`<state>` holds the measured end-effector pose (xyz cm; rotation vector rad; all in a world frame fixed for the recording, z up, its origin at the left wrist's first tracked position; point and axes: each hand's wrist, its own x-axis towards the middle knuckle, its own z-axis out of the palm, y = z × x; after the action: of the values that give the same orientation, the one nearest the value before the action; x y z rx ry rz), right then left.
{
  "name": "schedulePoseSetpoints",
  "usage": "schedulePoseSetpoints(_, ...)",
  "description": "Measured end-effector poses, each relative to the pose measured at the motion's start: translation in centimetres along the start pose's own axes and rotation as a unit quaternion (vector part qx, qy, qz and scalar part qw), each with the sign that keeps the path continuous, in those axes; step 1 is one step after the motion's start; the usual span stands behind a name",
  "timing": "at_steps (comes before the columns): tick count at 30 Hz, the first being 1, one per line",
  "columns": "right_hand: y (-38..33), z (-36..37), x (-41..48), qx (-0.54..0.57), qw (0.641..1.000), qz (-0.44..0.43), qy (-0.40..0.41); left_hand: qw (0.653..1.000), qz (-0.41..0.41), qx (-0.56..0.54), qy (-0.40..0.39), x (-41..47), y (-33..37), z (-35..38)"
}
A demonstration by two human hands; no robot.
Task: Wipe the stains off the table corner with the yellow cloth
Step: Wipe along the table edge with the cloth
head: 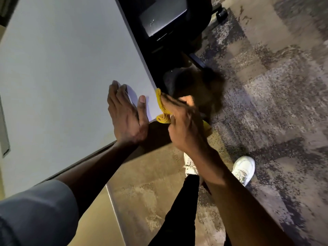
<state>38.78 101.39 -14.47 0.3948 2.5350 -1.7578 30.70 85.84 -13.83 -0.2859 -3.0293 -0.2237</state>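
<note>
The white table (58, 71) fills the left of the view, its near right corner in the middle. My right hand (184, 123) is shut on the folded yellow cloth (162, 110) and presses it against the side edge of that corner. The hand is blurred by motion and covers most of the cloth. My left hand (126, 116) lies flat on the tabletop just left of the corner, fingers spread, holding nothing. No stain shows on the bare surface around the corner.
A dark office chair base with a castor (221, 14) stands beyond the table's right edge. Patterned carpet (276, 89) covers the floor. My white shoes (244, 168) stand below the corner. A grey strip (4, 132) lies at the table's left edge.
</note>
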Motion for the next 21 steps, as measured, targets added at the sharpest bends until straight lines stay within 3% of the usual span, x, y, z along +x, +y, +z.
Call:
schedulePoseSetpoints(7, 0.3, 0.3, -5.1, 0.008, 0.999, 0.042, -0.012, 1.0, -0.005, 0.005, 0.004, 0.0, 0.2, 0.1)
schedulePoseSetpoints(13, 0.8, -1.2, 2.2, -0.048, 0.997, -0.043, -0.04, 1.0, -0.005, -0.001, -0.002, 0.1, 0.1, 0.1)
schedulePoseSetpoints(21, 1.3, -0.5, -4.1, -0.062, 0.996, -0.044, -0.053, 1.0, -0.003, 0.0, -0.005, 0.1, -0.1, 0.2)
